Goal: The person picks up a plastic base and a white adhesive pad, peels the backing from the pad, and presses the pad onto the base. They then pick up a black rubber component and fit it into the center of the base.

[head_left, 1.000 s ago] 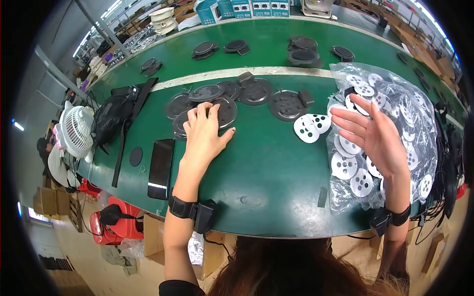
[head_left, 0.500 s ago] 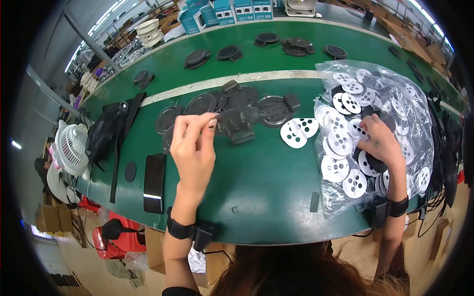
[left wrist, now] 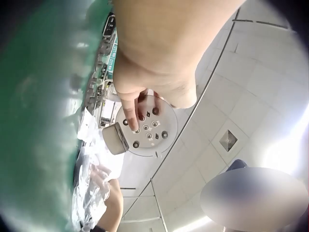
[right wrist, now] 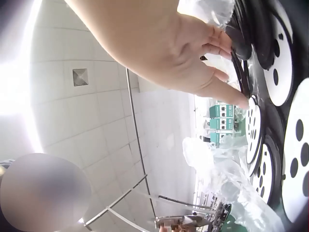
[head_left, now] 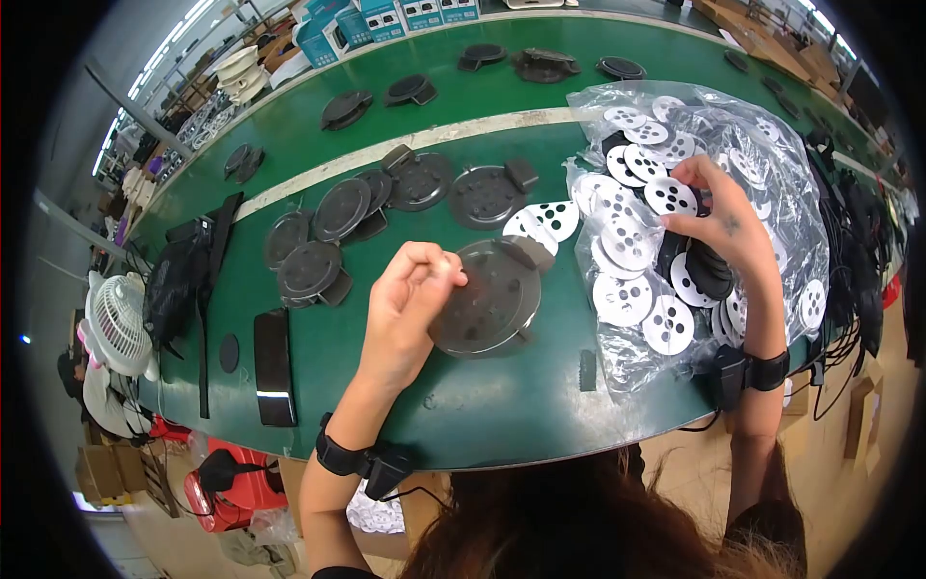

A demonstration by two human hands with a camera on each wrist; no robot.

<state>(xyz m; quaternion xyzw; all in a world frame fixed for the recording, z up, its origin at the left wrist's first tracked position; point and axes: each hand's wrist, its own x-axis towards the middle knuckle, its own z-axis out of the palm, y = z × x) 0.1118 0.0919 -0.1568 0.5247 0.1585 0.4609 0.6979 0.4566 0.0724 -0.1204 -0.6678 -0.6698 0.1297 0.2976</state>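
My left hand (head_left: 410, 304) pinches the edge of a dark round plate (head_left: 487, 304) and holds it over the green table. In the left wrist view the plate (left wrist: 159, 133) shows several small studs on its face and a block (left wrist: 115, 139) at its rim. My right hand (head_left: 728, 217) is over an open clear plastic bag (head_left: 786, 145), with thumb and fingers at opposite edges of a white disc (head_left: 670, 196) that has dark holes. Several similar discs lie in the bag, some with black discs (head_left: 712, 275) among them.
Several dark round plates (head_left: 309, 270) lie left of centre on the green table (head_left: 521, 405). Two loose white discs (head_left: 552, 220) sit beside the bag. A phone (head_left: 275, 372), a black bag (head_left: 178, 280) and a white fan (head_left: 121, 323) are at the left. More plates (head_left: 410, 89) line the back.
My left hand has lifted a dark plate from the group and brought it nearer, its studded face now showing. My right hand has come down into the bag and onto a white disc.
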